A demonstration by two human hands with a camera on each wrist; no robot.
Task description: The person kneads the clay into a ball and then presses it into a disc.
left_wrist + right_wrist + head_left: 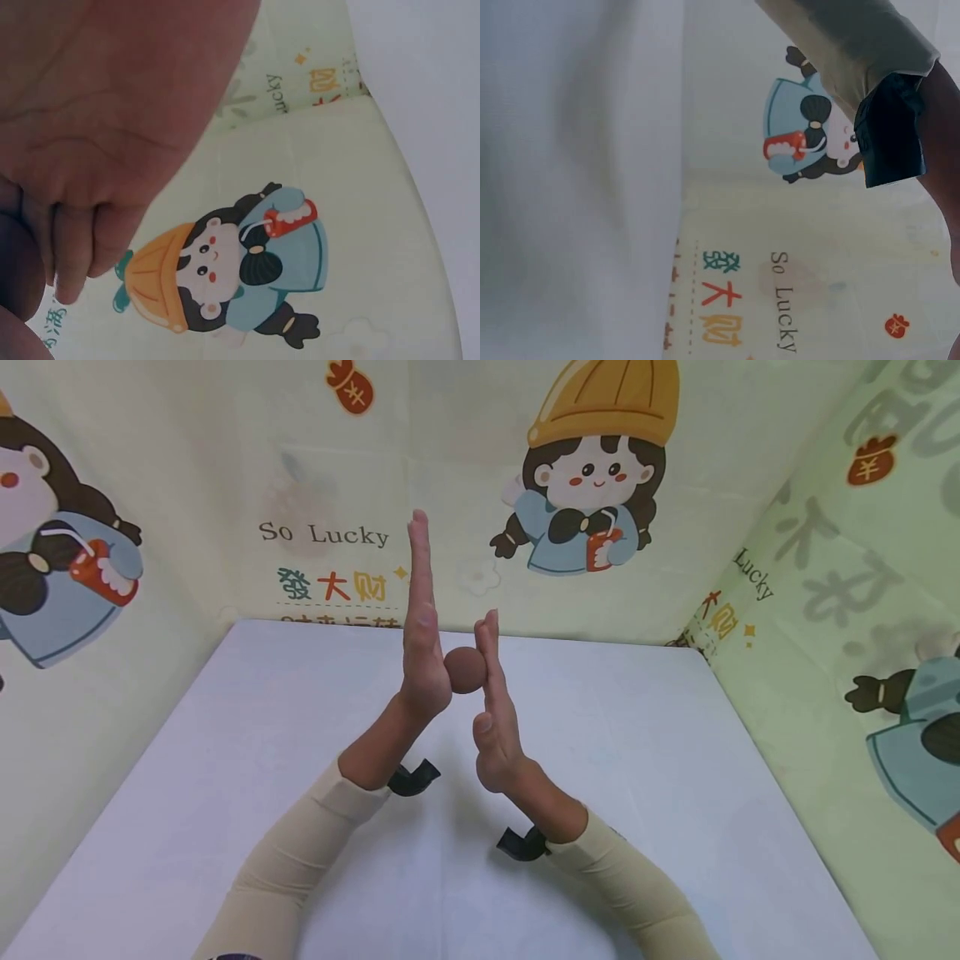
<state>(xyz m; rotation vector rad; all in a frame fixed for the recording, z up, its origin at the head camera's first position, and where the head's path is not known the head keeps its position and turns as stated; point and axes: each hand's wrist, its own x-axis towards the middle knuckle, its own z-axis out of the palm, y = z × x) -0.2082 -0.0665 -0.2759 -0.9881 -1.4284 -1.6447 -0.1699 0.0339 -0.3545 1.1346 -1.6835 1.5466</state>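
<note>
A brown ball (465,670) is held in the air between my two hands. My left hand (423,647) stands upright with straight fingers, the heel of its palm touching the ball's left side. Against the ball's right side, the straight fingers of my right hand (498,714) press lower down. The left wrist view shows the right palm (97,90) large, with the dark ball (15,270) partly cut off at the edge. In the right wrist view, only the left wrist (941,127) and part of that hand appear; the ball is out of sight.
A white table (360,868) lies below the hands. Pale printed cloth walls (450,468) with cartoon figures and lettering enclose it at the back and both sides. Black curved pieces (414,779) sit at both wrists, by the beige sleeves (300,860).
</note>
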